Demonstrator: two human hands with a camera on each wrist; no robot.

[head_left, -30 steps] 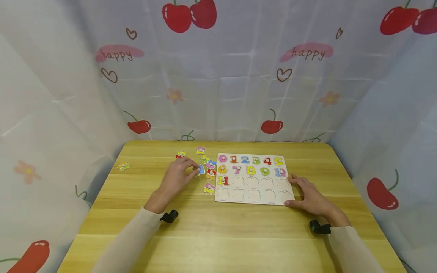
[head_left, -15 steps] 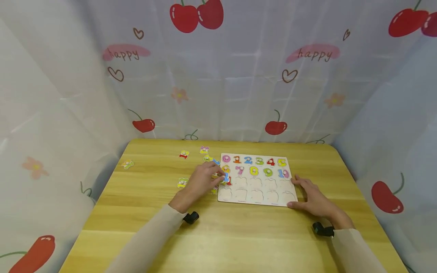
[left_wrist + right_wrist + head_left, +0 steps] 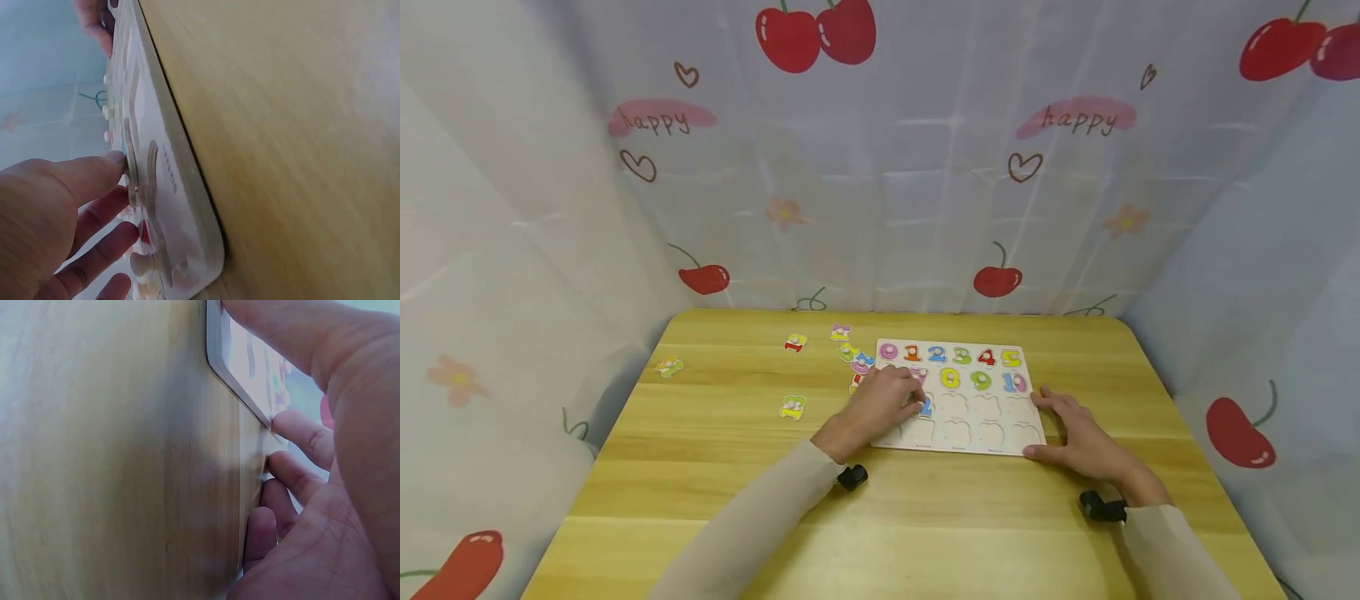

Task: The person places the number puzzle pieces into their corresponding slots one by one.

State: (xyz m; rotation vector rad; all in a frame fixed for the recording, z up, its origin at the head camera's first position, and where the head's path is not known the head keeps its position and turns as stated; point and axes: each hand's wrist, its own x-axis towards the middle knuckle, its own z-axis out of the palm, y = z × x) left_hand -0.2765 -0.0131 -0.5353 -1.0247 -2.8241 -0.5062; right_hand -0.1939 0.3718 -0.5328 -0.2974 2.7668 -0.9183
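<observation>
In the head view my left hand (image 3: 880, 406) pinches a blue number piece (image 3: 926, 406) over the third row of the white puzzle board (image 3: 955, 442), right of that row's first slot, which the hand covers. The left wrist view shows the piece (image 3: 130, 162) between thumb and finger, close against the board (image 3: 187, 231). My right hand (image 3: 1086, 442) rests at the board's right edge, thumb at the near corner, a fingertip farther up. In the right wrist view its other fingers (image 3: 290, 478) lie beside the board (image 3: 234, 381). Number pieces 0 to 5 fill the top row.
Left of the board several loose number pieces lie on the wooden table (image 3: 715, 467): a yellow-green one (image 3: 792, 407), a red-yellow one (image 3: 795, 342), a pink one (image 3: 841, 332) and one far left (image 3: 669, 366). A printed curtain (image 3: 880, 208) stands behind the table.
My left hand has carried the blue piece rightward from the loose pieces onto the board's third row. My right hand has stayed at the board's right edge.
</observation>
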